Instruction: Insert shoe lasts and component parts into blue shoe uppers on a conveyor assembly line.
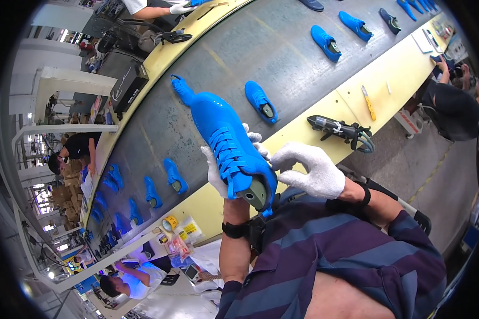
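Note:
My left hand (214, 173), in a white glove, is wrapped around a blue lace-up sneaker (213, 114) from beneath. Its toe points up and away from me, and a dark green shoe last (255, 194) shows in the heel opening. White-gloved too, my right hand (314, 169) is beside the sneaker's heel collar. Its fingers are curved, with a gap between thumb and forefinger; nothing shows in them, and whether the fingertips touch the shoe is hard to tell. Another blue sneaker (261, 101) lies on the grey conveyor belt (218, 58) just beyond.
Several blue shoes stand along the belt both ways. On the near yellow ledge (324, 109) lie a black tool with a hose (338, 127) and a yellow utility knife (369, 103). A tape roll (170, 223) is at left. A black box (129, 87) stands across; other people work around the belt.

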`<state>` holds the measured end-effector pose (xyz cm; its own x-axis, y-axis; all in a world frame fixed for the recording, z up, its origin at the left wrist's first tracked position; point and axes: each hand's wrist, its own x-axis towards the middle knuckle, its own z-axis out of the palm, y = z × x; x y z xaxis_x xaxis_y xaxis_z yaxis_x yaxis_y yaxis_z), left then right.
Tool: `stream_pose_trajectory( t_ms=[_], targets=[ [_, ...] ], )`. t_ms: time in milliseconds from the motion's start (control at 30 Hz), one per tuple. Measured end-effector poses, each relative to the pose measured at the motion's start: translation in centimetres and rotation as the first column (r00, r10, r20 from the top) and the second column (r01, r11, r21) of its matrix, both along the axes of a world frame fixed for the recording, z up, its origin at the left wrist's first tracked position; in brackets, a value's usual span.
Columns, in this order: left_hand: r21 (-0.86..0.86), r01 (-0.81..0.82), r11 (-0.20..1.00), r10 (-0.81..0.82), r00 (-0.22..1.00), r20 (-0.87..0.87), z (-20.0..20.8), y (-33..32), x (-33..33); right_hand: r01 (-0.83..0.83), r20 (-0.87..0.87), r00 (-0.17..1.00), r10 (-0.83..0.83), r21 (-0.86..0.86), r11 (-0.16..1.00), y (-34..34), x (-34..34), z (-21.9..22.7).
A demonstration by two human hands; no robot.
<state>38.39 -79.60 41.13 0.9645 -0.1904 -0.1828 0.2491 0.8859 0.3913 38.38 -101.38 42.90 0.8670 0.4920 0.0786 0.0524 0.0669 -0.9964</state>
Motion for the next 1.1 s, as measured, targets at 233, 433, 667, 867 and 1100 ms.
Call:
stream_pose_trajectory(
  t_ms=[233,433,667,867,1100],
  targets=[
    [0.143,0.029,0.989,-0.028,1.0,-0.013,0.3,0.1,-0.5,0.002,0.007,1.0,-0.002,-0.036,0.999,-0.1,-0.3,-0.5],
    [0.182,0.042,0.982,-0.044,0.999,0.005,0.8,0.0,-1.2,-0.024,-0.018,1.0,0.023,-0.053,0.998,-0.2,-0.6,-0.4],
    [0.077,0.073,0.994,-0.067,0.994,-0.084,0.7,0.1,-2.6,-0.067,-0.003,0.998,0.067,-0.081,0.994,-0.2,-0.6,-0.8],
    [0.0,0.096,0.995,-0.096,0.995,0.012,0.1,-0.3,-3.0,-0.059,-0.004,0.998,0.059,-0.09,0.994,-0.3,-0.8,-1.7],
    [-0.068,0.065,0.996,-0.069,0.997,-0.045,0.0,-0.6,-3.9,-0.067,-0.032,0.997,0.064,-0.122,0.99,-0.4,-1.2,-1.7]
  ],
)
